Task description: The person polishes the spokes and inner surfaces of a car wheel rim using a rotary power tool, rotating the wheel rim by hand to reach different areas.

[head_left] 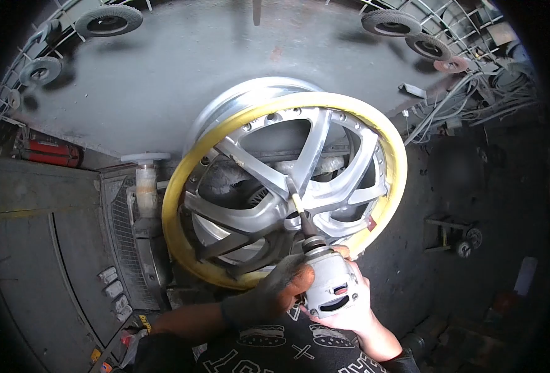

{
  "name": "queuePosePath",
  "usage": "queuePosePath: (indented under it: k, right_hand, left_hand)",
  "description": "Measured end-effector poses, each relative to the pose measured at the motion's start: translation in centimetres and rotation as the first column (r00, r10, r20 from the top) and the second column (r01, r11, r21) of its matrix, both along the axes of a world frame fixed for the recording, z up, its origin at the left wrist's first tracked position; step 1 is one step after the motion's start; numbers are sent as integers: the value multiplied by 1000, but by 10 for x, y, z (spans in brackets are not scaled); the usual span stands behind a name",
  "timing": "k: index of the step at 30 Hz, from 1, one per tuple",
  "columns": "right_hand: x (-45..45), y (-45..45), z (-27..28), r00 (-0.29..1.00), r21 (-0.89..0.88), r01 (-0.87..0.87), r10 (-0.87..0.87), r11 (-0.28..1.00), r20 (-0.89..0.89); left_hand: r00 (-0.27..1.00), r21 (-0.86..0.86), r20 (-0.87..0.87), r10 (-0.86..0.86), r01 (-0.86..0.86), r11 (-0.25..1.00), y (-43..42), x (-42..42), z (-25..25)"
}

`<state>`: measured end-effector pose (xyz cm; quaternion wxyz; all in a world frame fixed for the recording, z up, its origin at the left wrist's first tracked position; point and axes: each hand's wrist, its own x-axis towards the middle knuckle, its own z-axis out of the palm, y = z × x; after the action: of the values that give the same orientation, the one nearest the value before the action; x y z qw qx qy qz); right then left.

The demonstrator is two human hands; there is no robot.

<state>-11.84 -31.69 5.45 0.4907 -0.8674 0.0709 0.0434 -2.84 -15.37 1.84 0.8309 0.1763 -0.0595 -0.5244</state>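
On my feed, the left hand (287, 281) and right hand (354, 306) both grip the grinder (332, 280), its tip (297, 203) at the spokes (313, 151) of the wheel (318, 196) ahead. I'd worry that a loosened grip could let the tip skid and gouge them.

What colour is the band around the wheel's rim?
The band around the wheel's rim is yellow, best seen in the head view.
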Motion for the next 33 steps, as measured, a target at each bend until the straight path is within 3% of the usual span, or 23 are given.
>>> queuePosePath:
  k: [6,8,10,12,15,18,20,22,24,26,28,30,33]
  right_hand:
    - [-24,0,2,997,78,22,-15,997,-80]
    - [-27,2,8,998,85,38,-35,996,-45]
    - [-38,-2,6,994,169,6,-24,986,105]
    - [-44,-4,10,997,150,13,-24,989,68]
    - [-45,-5,11,1000,98,12,-15,995,27]
    - [-26,-6,9,990,-76,-45,54,996,128]
    - [-16,-6,8,988,-131,-53,72,990,139]
    - [-8,-7,7,993,-91,-41,51,995,111]
    - [1,-6,5,996,-49,-30,34,998,88]
    - [9,-4,3,985,-69,-6,18,998,173]
    - [11,-4,0,988,-88,-7,20,996,151]
    - [14,-5,-3,991,-108,-8,23,994,131]
    - [23,-5,-9,995,13,10,-11,1000,95]
  left_hand:
    - [1000,-48,-20,-7,6,999,-2,-17,6]
    - [999,-83,-38,9,-12,996,-4,-19,6]
    - [991,25,90,-103,101,995,-1,-17,12]
    - [982,78,121,-142,134,988,2,-20,19]
    - [996,-12,5,-93,93,996,2,-21,12]
    - [968,77,245,-53,35,996,-8,-10,19]
    - [999,29,28,-36,36,999,-11,-14,6]
    - [1000,-70,13,13,-12,997,-14,-10,-1]
    - [1000,47,-2,-22,22,999,-12,-9,-4]
    - [999,97,-25,-29,31,995,-11,-5,-2]
    - [992,-16,-126,16,-19,1000,-13,0,-2]
    - [996,3,-88,25,-25,1000,-15,5,-7]
    - [998,37,-39,42,-40,999,-14,11,-10]
